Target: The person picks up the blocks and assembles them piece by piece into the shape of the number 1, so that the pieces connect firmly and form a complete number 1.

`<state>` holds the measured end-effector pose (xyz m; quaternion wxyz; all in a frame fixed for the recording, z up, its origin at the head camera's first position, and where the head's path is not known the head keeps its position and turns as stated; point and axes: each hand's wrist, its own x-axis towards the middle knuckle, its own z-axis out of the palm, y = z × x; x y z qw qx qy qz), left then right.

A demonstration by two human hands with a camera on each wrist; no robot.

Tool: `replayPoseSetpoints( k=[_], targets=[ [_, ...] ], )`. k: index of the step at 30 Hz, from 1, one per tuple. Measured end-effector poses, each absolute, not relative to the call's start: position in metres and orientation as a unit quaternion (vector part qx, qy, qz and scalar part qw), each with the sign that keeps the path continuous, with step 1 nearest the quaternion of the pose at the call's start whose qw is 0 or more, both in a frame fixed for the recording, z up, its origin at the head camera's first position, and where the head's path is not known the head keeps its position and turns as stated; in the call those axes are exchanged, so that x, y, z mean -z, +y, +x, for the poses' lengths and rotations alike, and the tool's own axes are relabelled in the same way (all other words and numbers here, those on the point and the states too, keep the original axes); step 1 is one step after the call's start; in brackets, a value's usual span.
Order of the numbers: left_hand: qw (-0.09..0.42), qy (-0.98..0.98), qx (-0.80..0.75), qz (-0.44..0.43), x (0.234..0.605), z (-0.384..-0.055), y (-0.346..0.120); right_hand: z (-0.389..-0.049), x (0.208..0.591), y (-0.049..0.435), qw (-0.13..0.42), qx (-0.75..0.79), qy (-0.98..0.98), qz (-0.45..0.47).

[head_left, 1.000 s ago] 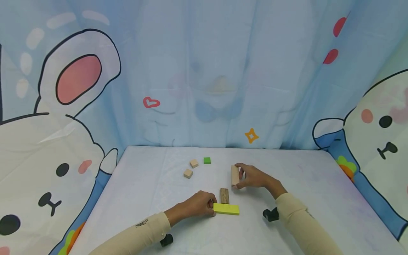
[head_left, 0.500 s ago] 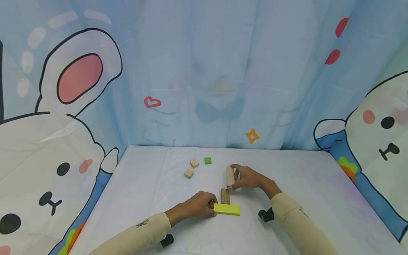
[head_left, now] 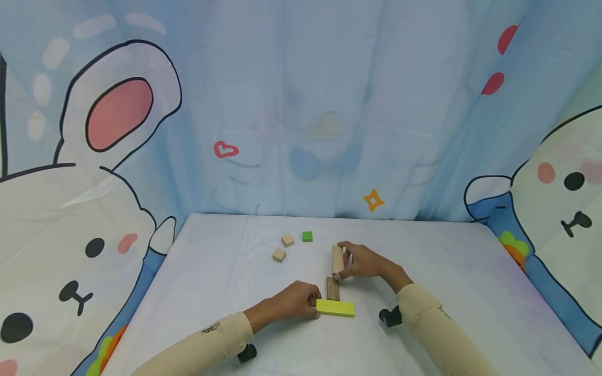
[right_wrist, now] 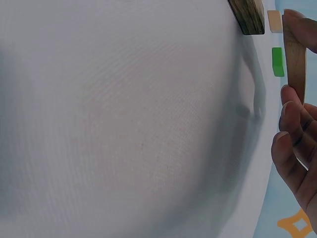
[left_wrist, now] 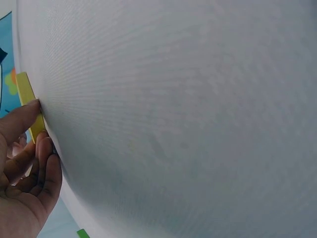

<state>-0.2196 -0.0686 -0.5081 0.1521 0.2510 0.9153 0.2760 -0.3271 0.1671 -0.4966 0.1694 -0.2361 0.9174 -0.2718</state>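
My left hand (head_left: 297, 300) pinches the left end of a flat yellow block (head_left: 336, 308); the left wrist view shows thumb and fingers on the yellow block (left_wrist: 27, 94). A dark brown wooden block (head_left: 333, 289) stretches away from the yellow block's far side. Between thumb and fingertips, my right hand (head_left: 367, 262) grips a long pale wooden block (head_left: 337, 260) by its two ends. Its near end is right at the far end of the brown block in the head view. From the right wrist, the pale block (right_wrist: 295, 64) appears with a shadow on the cloth.
Two small pale cubes, one nearer (head_left: 279, 255) and one farther (head_left: 288, 240), lie left of the right hand, near a small green block (head_left: 307, 236). A white cloth covers the table (head_left: 226, 271). Behind it hangs a printed blue curtain (head_left: 301, 104).
My right hand has moved left with the pale wooden block, bringing it almost in line with the brown block. The left hand stays on the yellow block.
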Motion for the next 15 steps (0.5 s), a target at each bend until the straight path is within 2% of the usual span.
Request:
replayPoseSetpoints(
  k=[15],
  targets=[
    [0.155,0.915,-0.275,0.252,0.5112,-0.2219,-0.0687,-0.3297,0.4993,0.1619,0.174,0.271,0.916,-0.239]
  ],
)
